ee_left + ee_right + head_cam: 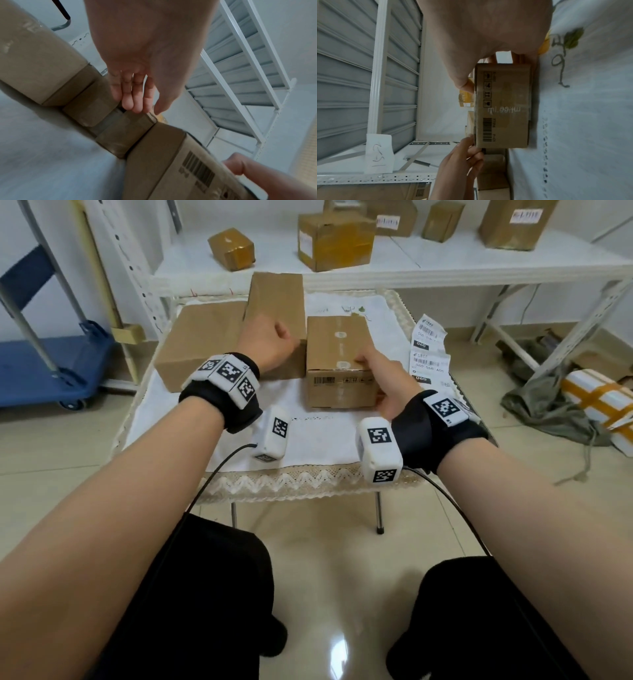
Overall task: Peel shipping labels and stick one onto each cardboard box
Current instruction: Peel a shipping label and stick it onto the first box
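Observation:
Three plain cardboard boxes stand on a small cloth-covered table (pixel 308 440). My right hand (pixel 383 381) grips the right box (pixel 337 347), which bears a printed barcode (pixel 488 129): the thumb lies on its top edge and the fingers wrap its right side. My left hand (pixel 270 344) hovers with loosely curled fingers (pixel 135 102); their tips touch the top edge of the middle box (pixel 277 299), beside the right box's left corner. A wide flat box (pixel 202 344) lies at the left. A strip of white shipping labels (pixel 428 350) lies at the table's right edge.
A white shelf behind the table carries several taped boxes (pixel 335 237), some with labels. A blue trolley (pixel 51 364) stands at the left. On the floor at the right lie a grey-green bag (pixel 548 402) and a taped parcel (pixel 603 402).

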Demonstrator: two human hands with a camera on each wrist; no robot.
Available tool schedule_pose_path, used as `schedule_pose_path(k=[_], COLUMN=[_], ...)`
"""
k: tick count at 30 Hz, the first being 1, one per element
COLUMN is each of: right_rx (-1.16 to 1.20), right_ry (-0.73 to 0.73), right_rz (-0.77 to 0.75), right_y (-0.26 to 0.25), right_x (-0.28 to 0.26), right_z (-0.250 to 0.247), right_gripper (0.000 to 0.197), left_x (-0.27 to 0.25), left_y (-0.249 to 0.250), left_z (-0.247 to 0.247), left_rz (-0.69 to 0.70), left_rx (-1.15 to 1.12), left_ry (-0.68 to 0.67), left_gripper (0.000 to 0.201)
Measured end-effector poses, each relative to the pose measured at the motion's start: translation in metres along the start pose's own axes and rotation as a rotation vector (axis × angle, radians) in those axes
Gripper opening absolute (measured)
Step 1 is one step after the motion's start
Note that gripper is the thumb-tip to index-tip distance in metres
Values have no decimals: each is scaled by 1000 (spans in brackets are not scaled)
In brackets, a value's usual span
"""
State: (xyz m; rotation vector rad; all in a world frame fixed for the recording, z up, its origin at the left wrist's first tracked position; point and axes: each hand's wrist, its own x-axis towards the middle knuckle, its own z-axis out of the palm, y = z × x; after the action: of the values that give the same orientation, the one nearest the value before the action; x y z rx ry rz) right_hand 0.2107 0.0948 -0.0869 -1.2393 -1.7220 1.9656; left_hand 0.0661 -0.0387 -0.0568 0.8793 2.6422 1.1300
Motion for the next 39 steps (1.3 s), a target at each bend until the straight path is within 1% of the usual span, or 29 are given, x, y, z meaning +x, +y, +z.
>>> schedule_pose_path(k=[1,2,4,5,6,7,10,13,14,16,18,21,23,25,28,30,32,35,36,39], right_rx=[-4,-11,-24,-27,-24,-20,-15,7,5,27,55,-7,-63,-71,-77,-74,-34,-1,-5,4], right_ry=[4,9,28,29,22,14,1,-24,-23,3,36,146,221,291,322,295,265,254,251,240], right_rz=[-1,-15,-40,-37,-34,-35,-63,-112,-129,-162,-223,-341,-371,-350,-216,-106,-40,2,9,21], right_y=[-1,-1,-3,-2,-3,-4,-9,-13,-14,-16,-15,-15,-18,-21,-19,-13,-8,-4,-4,-3], right_x=[3,6,8,10,9,10,8,7,7,6,2,-2,-2,1,1,1,2,4,6,10], right_z=[0,-1,-5,-7,-9,-11,-17,-26,-29,-38,-52,-72,-85,-100,-119,-128,-134,-142,-145,-152], right_gripper=[85,72,34,20,13,11,12,31,29,14,8,13,16,17,6,16,15,8,5,9], left_x=[2,3,4,3,2,1,-6,-9,-11,-12,-12,-16,-18,-22,-30,-36,-40,-46,-49,-54], left_y=[-1,-1,1,2,5,8,19,31,36,47,57,70,75,80,89,95,99,103,105,109], left_z=[1,1,3,5,7,9,14,20,21,27,35,46,55,65,80,89,98,113,117,128], left_rz=[-9,-18,-11,-4,-2,-1,9,48,61,86,128,206,245,268,297,311,322,367,385,407], left_rx=[-21,-40,-85,-112,-138,-161,-211,-244,-242,-260,-284,-257,-259,-278,-294,-305,-278,-157,-108,31], left_ry=[0,1,17,24,26,28,17,31,37,32,8,-33,-67,-113,-195,-277,-357,-427,-451,-547], left_gripper=[26,23,23,23,23,21,9,10,10,10,12,11,11,11,9,11,17,30,37,59])
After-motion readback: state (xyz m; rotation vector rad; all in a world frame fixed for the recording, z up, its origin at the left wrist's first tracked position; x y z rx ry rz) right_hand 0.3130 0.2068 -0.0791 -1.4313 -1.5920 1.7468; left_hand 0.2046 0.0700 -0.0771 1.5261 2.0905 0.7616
